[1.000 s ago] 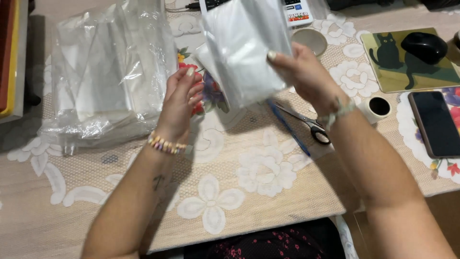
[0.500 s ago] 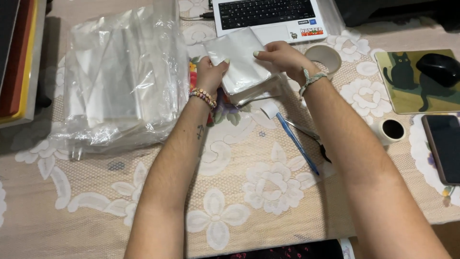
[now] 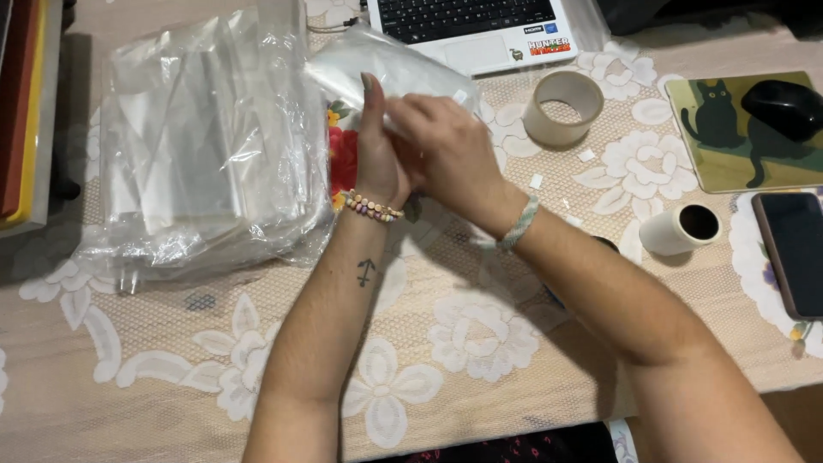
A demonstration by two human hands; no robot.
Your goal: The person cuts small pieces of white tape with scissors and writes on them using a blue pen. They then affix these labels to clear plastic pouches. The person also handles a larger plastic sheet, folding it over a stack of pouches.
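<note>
Overhead view of a bench (image 3: 171,403) covered with a cream lace cloth patterned with white flowers. Both hands meet at the far centre: the left hand (image 3: 375,154), fingers upright and pressed together, and the right hand (image 3: 446,154), curled across it, together pinch a small clear plastic sleeve (image 3: 377,69) that lies flat and slightly tilted just near of a white laptop (image 3: 471,26). What the sleeve holds cannot be told. To the left, a large clear plastic bag (image 3: 206,146) lies on the bench, holding a stack of further clear sleeves; its right edge is just beside the left hand. Right of the hands stands a roll of clear adhesive tape (image 3: 563,107), upright on its rim; farther right and nearer, a small cream tape core (image 3: 681,230) lies on its side. At the far right lie a green mouse mat with a black cat figure (image 3: 729,137), carrying a black computer mouse (image 3: 784,107), and, near of it, a dark smartphone (image 3: 793,253).
</note>
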